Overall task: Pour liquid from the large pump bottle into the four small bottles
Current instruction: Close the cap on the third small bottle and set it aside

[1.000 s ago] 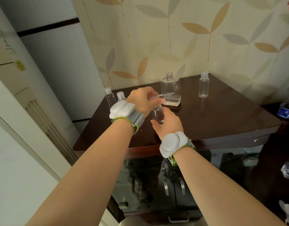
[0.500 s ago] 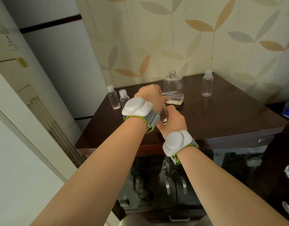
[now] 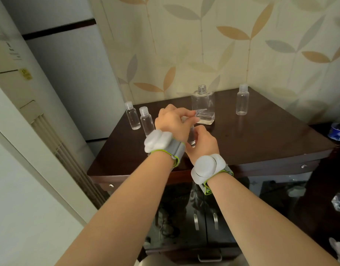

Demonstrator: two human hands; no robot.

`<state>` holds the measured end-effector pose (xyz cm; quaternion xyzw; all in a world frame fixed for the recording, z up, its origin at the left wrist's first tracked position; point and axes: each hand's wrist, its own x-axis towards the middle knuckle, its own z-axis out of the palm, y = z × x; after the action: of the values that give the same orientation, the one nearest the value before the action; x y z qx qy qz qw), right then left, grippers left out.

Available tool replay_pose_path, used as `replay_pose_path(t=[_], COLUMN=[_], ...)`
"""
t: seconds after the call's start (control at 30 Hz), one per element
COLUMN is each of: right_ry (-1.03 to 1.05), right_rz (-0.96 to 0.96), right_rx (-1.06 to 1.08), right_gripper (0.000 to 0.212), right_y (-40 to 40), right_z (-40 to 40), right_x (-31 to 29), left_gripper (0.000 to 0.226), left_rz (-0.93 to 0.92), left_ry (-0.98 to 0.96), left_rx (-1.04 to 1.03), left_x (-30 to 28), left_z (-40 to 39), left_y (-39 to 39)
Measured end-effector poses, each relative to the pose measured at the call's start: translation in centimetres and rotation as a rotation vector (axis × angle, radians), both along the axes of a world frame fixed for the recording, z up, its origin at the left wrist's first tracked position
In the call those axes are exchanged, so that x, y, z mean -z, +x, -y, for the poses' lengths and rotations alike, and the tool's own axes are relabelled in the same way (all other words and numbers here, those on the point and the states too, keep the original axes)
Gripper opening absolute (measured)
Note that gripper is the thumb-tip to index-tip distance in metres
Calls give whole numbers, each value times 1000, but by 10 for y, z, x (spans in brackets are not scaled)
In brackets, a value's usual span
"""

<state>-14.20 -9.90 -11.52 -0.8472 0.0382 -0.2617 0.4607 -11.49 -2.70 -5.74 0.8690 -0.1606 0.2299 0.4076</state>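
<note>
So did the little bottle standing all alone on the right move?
No. The lone small bottle stands on the table, just as far right of the large pump bottle as before. Only the camera shifted.

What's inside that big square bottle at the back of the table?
The big square bottle stands uncapped, with only a shallow layer of clear liquid at its bottom. The left hand covers its lower left corner, so that part cannot be seen.
</note>
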Motion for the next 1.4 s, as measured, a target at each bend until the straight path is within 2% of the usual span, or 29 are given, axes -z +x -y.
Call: replay_pose_path(t=[0.07,0.13,0.23,0.3,0.43,0.57,0.67,0.77,0.87,0.93,1.0,1.1,1.27,1.4], right_ry=[8,9,-1,-16,-7,-4,10,6,7,-8,-17,-14,14,-4], right_rz=[15,-3,-33,-45,-51,-38,-10,-43,-53,-65,-69,-72,-35,-65], right_rx=[1,-11,-11,-4,4,-11,-20,-18,-18,-20,-14,-13,-23,13], right_gripper=[23,23,26,28,29,30,33,30,27,26,27,28,28,26], right_y=[1,3,4,3,3,2,0,0,0,0,1,1,-1,-1], right_z=[-1,-1,0,1,-1,-1,-1,-1,0,0,0,-1,-2,0], right_x=[0,0,0,0,-2,-1,-2,-3,-3,-3,-3,-4,-3,-3], left_gripper=[16,15,25,30,29,19,29,23,16,23,26,16,26,33], left_rz=[52,49,-105,-205,-234,-32,60,23,-95,-200,-243,-193,-80,-4], left_ry=[34,-92,-333,-369,-287,-58,-80,-99,-294,-431,-465,-398,-171,95], left_rx=[-21,10,142,233,356,205,117,49,113,220,325,325,56,-120], left_x=[3,5,5,3,-1,8,9,6,6,7,6,4,4,-2], left_z=[3,0,-9,-12,-16,-17,-10,-3,-4,-9,-13,-14,-6,7], left_y=[0,-1,-2,-3,-2,-3,-3,-1,-1,-1,-2,-2,-1,-3])
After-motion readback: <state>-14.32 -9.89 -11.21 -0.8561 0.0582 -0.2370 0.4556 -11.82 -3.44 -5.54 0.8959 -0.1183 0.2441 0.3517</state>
